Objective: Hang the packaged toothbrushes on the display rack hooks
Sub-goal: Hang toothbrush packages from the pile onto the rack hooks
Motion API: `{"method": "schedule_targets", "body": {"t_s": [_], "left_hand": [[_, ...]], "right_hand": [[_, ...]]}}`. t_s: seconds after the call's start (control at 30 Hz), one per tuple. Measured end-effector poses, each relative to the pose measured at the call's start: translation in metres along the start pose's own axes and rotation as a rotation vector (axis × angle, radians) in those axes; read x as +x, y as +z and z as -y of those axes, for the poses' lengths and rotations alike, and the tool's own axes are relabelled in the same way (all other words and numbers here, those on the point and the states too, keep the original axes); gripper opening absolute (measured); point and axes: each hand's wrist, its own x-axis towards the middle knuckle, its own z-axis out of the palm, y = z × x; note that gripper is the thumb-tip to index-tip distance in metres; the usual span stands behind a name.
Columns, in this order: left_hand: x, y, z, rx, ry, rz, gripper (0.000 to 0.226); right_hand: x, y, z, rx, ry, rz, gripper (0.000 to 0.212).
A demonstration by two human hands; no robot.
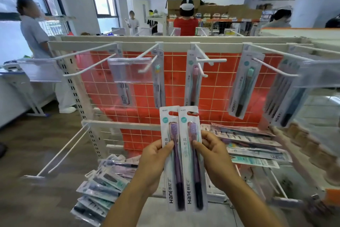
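Two purple packaged toothbrushes are held upright side by side in front of the rack. My left hand point(153, 160) grips the left pack point(170, 134); my right hand point(214, 155) grips the right pack point(187, 134). The white display rack point(128, 44) with an orange grid back stands ahead. Its top row of hooks carries hanging packs: a pink one point(193, 79) at centre, a teal one point(245, 85) to the right. The centre hook point(204, 61) juts out just above the held packs.
A heap of loose toothbrush packs point(104, 184) lies on the floor at lower left. More packs point(253, 145) lie on the lower shelf at right. An empty long hook point(62, 151) sticks out lower left. Several people stand behind and left of the rack.
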Motion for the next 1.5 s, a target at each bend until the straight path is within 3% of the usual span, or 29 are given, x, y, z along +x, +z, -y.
{"method": "schedule_targets", "body": {"t_s": [0.43,0.87,1.17,1.5], "left_hand": [[-0.008,-0.076,-0.011,-0.011,-0.031,0.003,0.020],[-0.016,-0.125,0.002,0.134,-0.058,0.169,0.022],[-0.034,-0.114,0.039,0.152,-0.139,0.120,0.020],[-0.068,-0.049,0.094,0.209,-0.122,0.024,0.021]], "right_hand": [[0.000,0.083,-0.022,-0.009,0.042,0.030,0.018],[-0.026,0.118,-0.053,-0.016,-0.019,-0.132,0.017],[-0.054,0.102,-0.076,-0.099,0.051,-0.108,0.023],[-0.101,0.029,-0.088,-0.111,0.100,-0.156,0.014]]}}
